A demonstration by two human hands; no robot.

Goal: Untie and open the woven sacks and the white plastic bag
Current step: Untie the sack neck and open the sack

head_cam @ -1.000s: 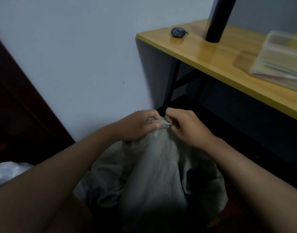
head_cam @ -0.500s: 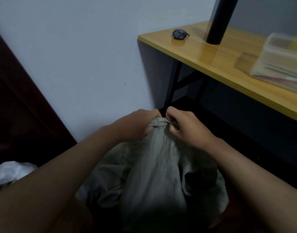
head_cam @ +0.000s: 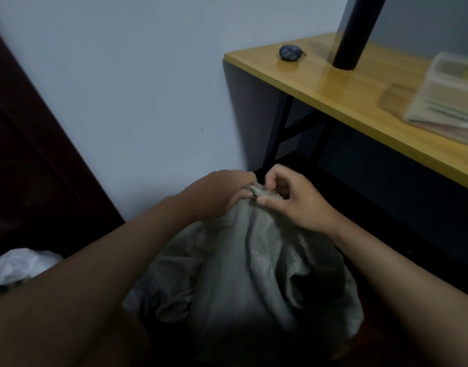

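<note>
Dim corner, grey wall, yellow worktop (head_cam: 359, 102) at right carrying dark pole and small round object. Woven sack (head_cam: 254, 274) stands on floor between forearms, neck bunched at top. Left hand (head_cam: 222, 194) grips neck, fingers curled round it. Right hand (head_cam: 296, 200) picks at knot (head_cam: 259, 192), thumb and forefinger pinching, other fingers lifted. White plastic bag (head_cam: 18, 263) lies far left, untouched. Step: untying sack, tie not yet loose. Next: tease knot free, spread mouth. Versus a second ago: right fingers less tightly fisted, more spread.
</note>
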